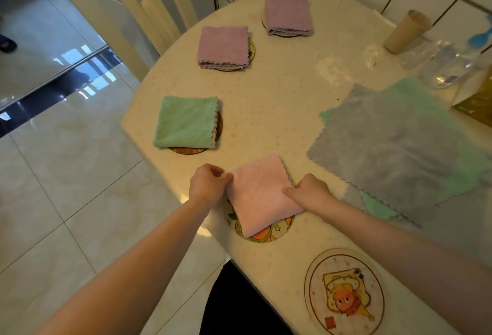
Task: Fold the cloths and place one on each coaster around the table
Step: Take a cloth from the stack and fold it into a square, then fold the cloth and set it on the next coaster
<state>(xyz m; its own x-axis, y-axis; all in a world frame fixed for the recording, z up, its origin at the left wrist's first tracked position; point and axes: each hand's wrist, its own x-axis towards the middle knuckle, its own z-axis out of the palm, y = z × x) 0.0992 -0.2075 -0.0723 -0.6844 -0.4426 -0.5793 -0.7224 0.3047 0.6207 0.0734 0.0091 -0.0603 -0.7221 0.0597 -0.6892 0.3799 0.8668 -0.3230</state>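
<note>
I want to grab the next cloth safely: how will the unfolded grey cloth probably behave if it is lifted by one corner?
The grey cloth lies flat and thin with wavy edges, so it will probably hang limp and drape. It looks light. It rests on a green cloth, which may drag along with it.

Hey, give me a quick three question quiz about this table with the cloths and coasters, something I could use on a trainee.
1. How many folded cloths lie on coasters, counting the pink cloth under the hands?
2. True or false: the near coaster with the cartoon picture already has a cloth on it.
3. Which colour is the top unfolded cloth: A grey, B purple, C pink?

Key
1. Four: two purple, one green, one pink.
2. False, it is bare.
3. A, grey, lying over a green one.
</note>
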